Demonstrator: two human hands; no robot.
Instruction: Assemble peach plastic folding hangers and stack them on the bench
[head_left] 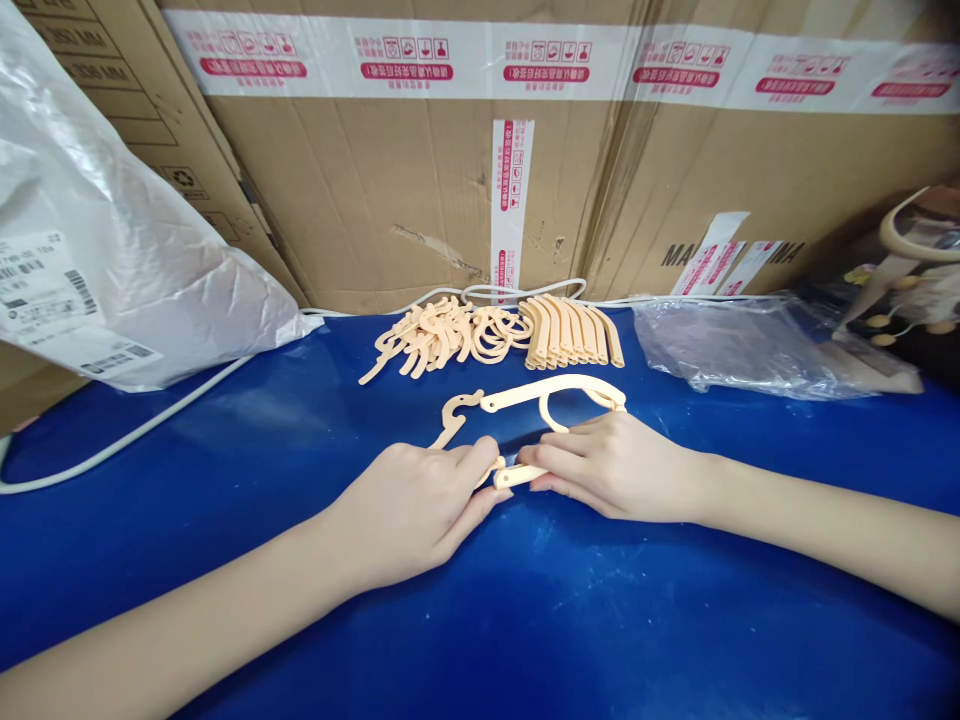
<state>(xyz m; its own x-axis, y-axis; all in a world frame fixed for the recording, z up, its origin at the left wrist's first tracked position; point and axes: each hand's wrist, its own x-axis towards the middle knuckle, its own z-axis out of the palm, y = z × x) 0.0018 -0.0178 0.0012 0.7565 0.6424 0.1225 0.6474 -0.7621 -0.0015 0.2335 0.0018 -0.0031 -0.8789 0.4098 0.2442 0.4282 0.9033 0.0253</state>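
Note:
My left hand (420,500) is closed in a pinch on a small beige hook piece (492,470), mostly covered by the fingers. My right hand (622,465) grips a beige curved hanger arm (521,476), whose holed end meets the left fingertips. Just beyond the hands lies another hook piece (451,418), with its lower part behind my left hand. A second curved arm (555,388) rests beside it, close to touching its tip. Part of a beige ring (549,412) shows under that arm, near my right knuckles.
Behind the hands sit a heap of hook pieces (431,335), several rings (495,335) and stacked curved arms (574,330). A clear plastic bag (750,345) lies right, a white parcel bag (127,240) left. A white cable (150,435) crosses the blue table (600,620); cardboard boxes (375,190) stand behind.

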